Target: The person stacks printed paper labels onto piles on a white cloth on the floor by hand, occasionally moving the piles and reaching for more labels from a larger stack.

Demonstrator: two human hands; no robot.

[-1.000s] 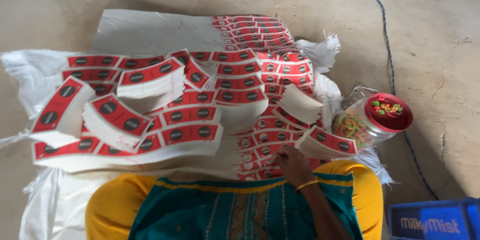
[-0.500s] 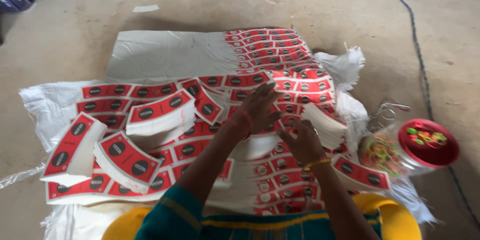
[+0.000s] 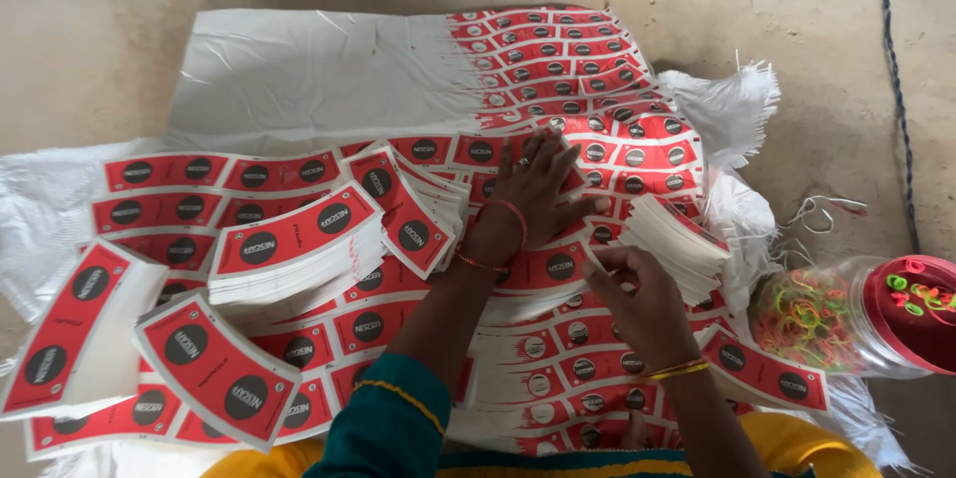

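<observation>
The left hand (image 3: 533, 201) lies flat with its fingers spread wide, palm down on the red-and-white curved paper blanks (image 3: 588, 154) fanned out in overlapping rows; it grips nothing and seems to press the sheets so that they stay put. Red bangles sit at its wrist. The right hand (image 3: 645, 301) has its fingers curled toward the edge of a small stack of blanks (image 3: 677, 239), thumb and fingertips at the white cut edges, apparently gathering or squaring them; whether it has closed fully on the stack cannot be told. Thin yellow bangles ring that wrist.

Further out, several squared stacks (image 3: 294, 249) lie tilted on top of the spread sheets to the left, most likely kept apart as counted bundles. Near the right hand, a clear plastic jar (image 3: 846, 324) with a red lid lies on its side, full of coloured rubber bands, with a few bands resting on the lid.

Everything rests on a white woven sack (image 3: 299, 70) laid open over a bare concrete floor (image 3: 100, 20), probably to keep the paper clean. A dark cable (image 3: 896, 90) runs along the floor at the right. The person sits at the sheets' near edge, in a teal sleeve and yellow cloth.
</observation>
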